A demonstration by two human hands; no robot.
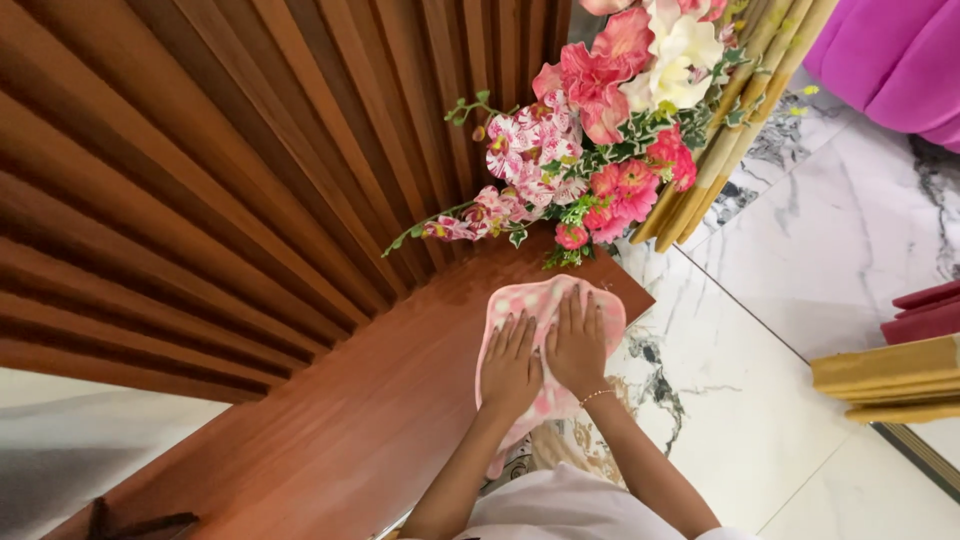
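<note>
- Both forearms reach up from the bottom edge, converging toward the far end of the ledge (pixel 330 420).
- Left hand (pixel 509 365): palm down, flat on the cloth (pixel 545 310), fingers straight and only slightly spread, pointing away from the body. Nothing pinched; the hand presses down rather than grasps.
- Right hand (pixel 577 340): also palm down and flat, fingers extended and close together, lying just beside the left hand and a little farther forward. Thumbs of the two hands touch or nearly touch; cannot tell which.
- Thin bracelet (pixel 597 396) on the right wrist.
- Cloth: pink with pale spots, spread on the ledge under both palms. Its far edge shows beyond the fingertips; its near end trails back between the wrists and hangs off the ledge's edge.
- Cloth sits at the ledge's far right corner, its right edge at the rim.
- Ledge: reddish-brown wood, glossy, running diagonally from lower left to that corner.
- Flowers (pixel 600 130), pink, red and white with green leaves, stand just beyond the cloth, not touching it.
- Slatted wood wall (pixel 200 170) rises behind the ledge.
- Marble floor (pixel 800 300), white with grey veins, lies to the right.
</note>
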